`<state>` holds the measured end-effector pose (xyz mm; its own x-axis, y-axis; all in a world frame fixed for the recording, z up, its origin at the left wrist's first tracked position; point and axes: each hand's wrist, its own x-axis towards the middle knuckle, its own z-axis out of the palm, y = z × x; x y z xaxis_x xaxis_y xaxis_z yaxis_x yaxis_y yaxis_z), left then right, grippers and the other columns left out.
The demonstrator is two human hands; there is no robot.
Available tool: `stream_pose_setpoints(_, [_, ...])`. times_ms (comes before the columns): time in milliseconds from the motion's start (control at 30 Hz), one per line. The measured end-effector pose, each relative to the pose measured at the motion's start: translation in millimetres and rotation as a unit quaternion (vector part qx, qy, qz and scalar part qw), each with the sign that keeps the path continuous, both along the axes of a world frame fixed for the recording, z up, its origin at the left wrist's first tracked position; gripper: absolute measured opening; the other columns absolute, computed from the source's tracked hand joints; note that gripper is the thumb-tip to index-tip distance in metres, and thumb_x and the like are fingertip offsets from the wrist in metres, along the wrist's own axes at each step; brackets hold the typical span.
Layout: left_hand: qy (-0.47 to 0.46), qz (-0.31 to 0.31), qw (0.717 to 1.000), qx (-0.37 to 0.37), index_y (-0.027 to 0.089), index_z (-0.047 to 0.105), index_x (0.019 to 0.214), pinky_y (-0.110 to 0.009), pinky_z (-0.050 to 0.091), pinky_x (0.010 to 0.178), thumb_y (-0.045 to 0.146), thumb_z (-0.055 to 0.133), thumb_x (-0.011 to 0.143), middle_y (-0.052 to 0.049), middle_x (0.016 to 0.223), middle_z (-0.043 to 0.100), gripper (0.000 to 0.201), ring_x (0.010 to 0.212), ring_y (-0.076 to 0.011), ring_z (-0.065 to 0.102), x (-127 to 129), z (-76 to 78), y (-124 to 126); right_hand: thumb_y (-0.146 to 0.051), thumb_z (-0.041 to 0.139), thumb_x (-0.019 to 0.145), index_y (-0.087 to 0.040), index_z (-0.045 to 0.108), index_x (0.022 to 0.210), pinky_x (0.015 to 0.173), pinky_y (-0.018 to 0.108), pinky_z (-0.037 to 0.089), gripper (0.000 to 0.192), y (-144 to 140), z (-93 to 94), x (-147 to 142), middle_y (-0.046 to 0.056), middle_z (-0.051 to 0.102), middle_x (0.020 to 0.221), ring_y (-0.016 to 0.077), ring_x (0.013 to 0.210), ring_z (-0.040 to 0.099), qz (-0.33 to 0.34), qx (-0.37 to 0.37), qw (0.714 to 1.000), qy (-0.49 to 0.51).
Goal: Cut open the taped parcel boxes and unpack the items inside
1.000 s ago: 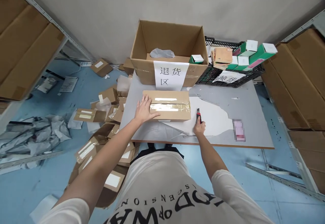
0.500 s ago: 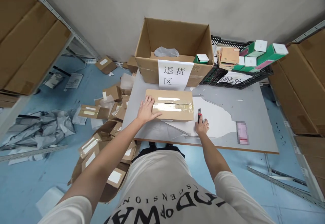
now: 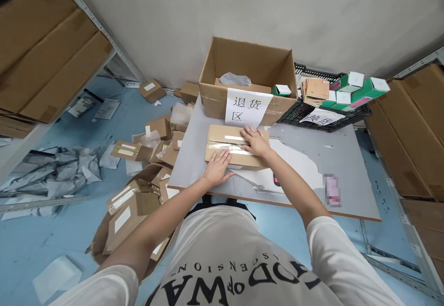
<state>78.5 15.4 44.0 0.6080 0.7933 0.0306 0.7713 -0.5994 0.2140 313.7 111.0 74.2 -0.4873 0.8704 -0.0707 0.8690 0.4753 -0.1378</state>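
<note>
A taped cardboard box (image 3: pixel 218 134) with a slit along its top seam lies on the table in front of me. My left hand (image 3: pixel 218 167) rests on its near left side, fingers spread. My right hand (image 3: pixel 256 141) lies on the top toward the right end, fingers stretched out. Neither hand is wrapped around anything. Beside the box, partly hidden by my right forearm, a red and black box cutter (image 3: pixel 276 179) lies on a white sheet (image 3: pixel 301 169).
Behind stands a large open carton (image 3: pixel 211 97) with a paper sign, and right of it a black crate (image 3: pixel 294 118) of green boxes. A blurred pink item (image 3: pixel 332 190) lies on the table (image 3: pixel 357 171). Opened boxes (image 3: pixel 125 220) heap on the floor at left.
My right hand has let go of the box cutter, leaving it on the sheet, and moved left onto the box. My left hand has shifted to the box's near side.
</note>
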Motion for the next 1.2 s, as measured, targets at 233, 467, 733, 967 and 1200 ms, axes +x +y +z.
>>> stream_pose_setpoints(233, [-0.017,-0.008,1.0,-0.007,0.008,0.03,0.144,-0.043,0.011,0.116,0.063,0.04,0.084,-0.015,0.151,0.028,0.082,0.142,-0.0275,0.019,-4,-1.5,4,-0.04,0.035,0.095,-0.012,0.032,0.143,0.104,0.055,0.028,0.056,3,-18.7,-14,0.02,0.032,0.148,0.0364,0.136,0.028,0.036,0.031,0.996,-0.079])
stream_pose_setpoints(467, [-0.015,-0.014,1.0,-0.021,0.008,0.029,0.144,-0.044,0.012,0.115,0.064,0.043,0.082,-0.015,0.152,0.027,0.085,0.142,-0.028,0.018,-6,-0.5,5,-0.022,0.026,0.096,-0.001,0.036,0.138,0.102,0.046,0.036,0.048,6,-5.0,-17,0.027,0.043,0.139,0.0314,0.129,0.042,0.102,0.032,0.99,-0.096])
stream_pose_setpoints(733, [-0.018,-0.025,0.999,-0.028,0.008,0.031,0.144,-0.044,0.013,0.115,0.065,0.045,0.08,-0.015,0.152,0.027,0.086,0.142,-0.0276,0.018,-9,-1.2,5,-0.034,0.025,0.098,-0.015,0.053,0.117,0.08,0.038,0.046,0.038,49,51.8,-17,0.018,0.068,0.103,0.0282,0.095,0.065,0.035,-0.063,0.985,-0.155])
stream_pose_setpoints(967, [-0.02,-0.029,0.999,-0.029,0.008,0.031,0.143,-0.044,0.013,0.115,0.064,0.047,0.08,-0.015,0.152,0.026,0.085,0.142,-0.0275,0.017,-9,-2.6,6,-0.043,0.04,0.093,-0.021,0.053,0.121,0.08,0.038,0.045,0.038,100,58.5,-3,0.013,0.066,0.111,0.0286,0.099,0.061,-0.114,-0.027,0.989,-0.089])
stream_pose_setpoints(1200, [-0.024,-0.029,0.999,-0.033,0.01,0.031,0.144,-0.045,0.015,0.115,0.063,0.049,0.079,-0.016,0.151,0.027,0.085,0.142,-0.0273,0.017,-10,-0.8,7,-0.031,0.047,0.089,-0.02,0.055,0.121,0.09,0.044,0.042,0.034,90,8.5,9,0.014,0.053,0.128,0.0309,0.112,0.051,-0.145,0.082,0.986,-0.008])
